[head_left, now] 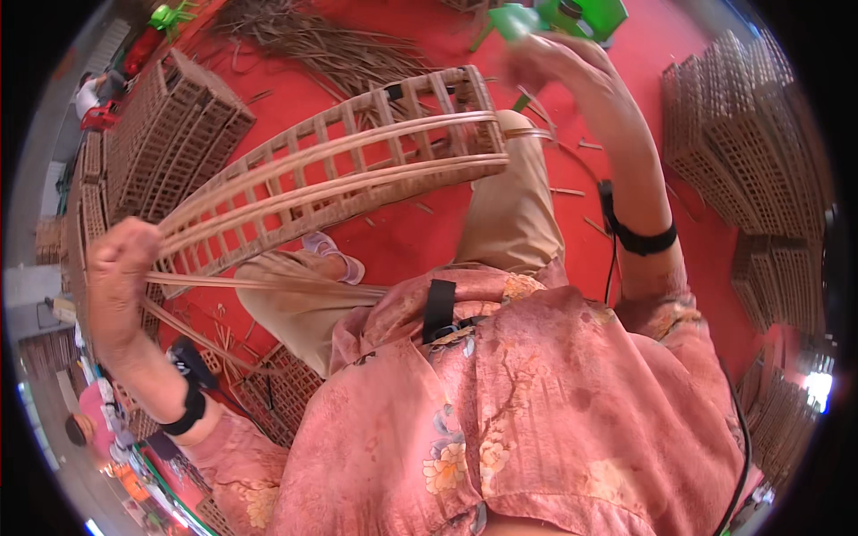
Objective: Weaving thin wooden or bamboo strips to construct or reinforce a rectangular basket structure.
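A long woven wicker frame (331,170) with ladder-like slats lies slanted across my knees, its far end raised to the right. Pale flat strips (331,147) run lengthwise along it and stick out past its right end. My left hand (123,259) is closed round the strips at the frame's left end; loose strip lengths (259,282) trail from that fist toward my lap. My right hand (550,67) is raised beyond the frame's right end, in front of a green plastic stool (603,18). Motion blurs its fingers, so whether they hold anything is unclear.
Tall stacks of woven wicker baskets stand at the left (170,134) and right (737,134). A heap of loose brown strips (313,40) lies on the red floor (626,152) ahead, with scraps scattered about. Another person (94,94) sits at the far left.
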Demonstrator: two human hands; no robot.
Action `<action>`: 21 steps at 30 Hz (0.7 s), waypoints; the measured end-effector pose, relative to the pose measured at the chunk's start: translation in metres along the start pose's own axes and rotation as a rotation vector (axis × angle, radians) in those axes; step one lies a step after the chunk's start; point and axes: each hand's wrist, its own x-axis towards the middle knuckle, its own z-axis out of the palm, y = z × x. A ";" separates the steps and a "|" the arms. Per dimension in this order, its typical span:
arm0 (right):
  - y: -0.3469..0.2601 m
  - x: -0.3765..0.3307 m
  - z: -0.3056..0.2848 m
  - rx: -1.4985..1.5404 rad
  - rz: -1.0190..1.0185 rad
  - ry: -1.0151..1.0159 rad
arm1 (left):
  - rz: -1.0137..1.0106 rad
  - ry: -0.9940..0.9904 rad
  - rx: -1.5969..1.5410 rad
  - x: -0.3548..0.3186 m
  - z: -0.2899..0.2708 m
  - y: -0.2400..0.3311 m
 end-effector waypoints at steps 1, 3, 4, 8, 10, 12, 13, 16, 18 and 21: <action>-0.014 0.024 0.023 0.076 0.013 -0.025 | 0.046 0.002 0.031 -0.003 -0.029 -0.002; -0.041 0.069 0.076 0.202 -0.128 -0.129 | 0.122 0.055 0.033 -0.018 -0.079 -0.004; -0.057 0.088 0.100 0.234 -0.182 -0.193 | 0.212 0.060 0.012 -0.027 -0.101 -0.004; -0.126 0.119 0.158 0.245 0.007 -0.631 | 0.248 0.159 0.008 -0.061 -0.164 -0.005; -0.149 0.112 0.176 0.479 0.284 -0.722 | 0.201 0.273 -0.063 -0.073 -0.181 -0.013; -0.162 0.108 0.161 0.483 0.313 -0.828 | 0.248 0.287 -0.055 -0.078 -0.193 -0.025; -0.165 0.108 0.148 0.370 0.245 -0.825 | 0.269 0.359 -0.117 -0.079 -0.198 -0.034; -0.171 0.100 0.083 0.304 -0.032 -0.801 | 0.275 0.225 -0.180 -0.073 -0.204 -0.049; -0.168 0.082 0.010 0.152 -0.034 -0.604 | 0.329 0.103 -0.296 -0.065 -0.182 -0.052; -0.159 0.044 -0.087 -0.006 0.111 -0.369 | 0.375 0.174 -0.173 -0.043 -0.100 -0.029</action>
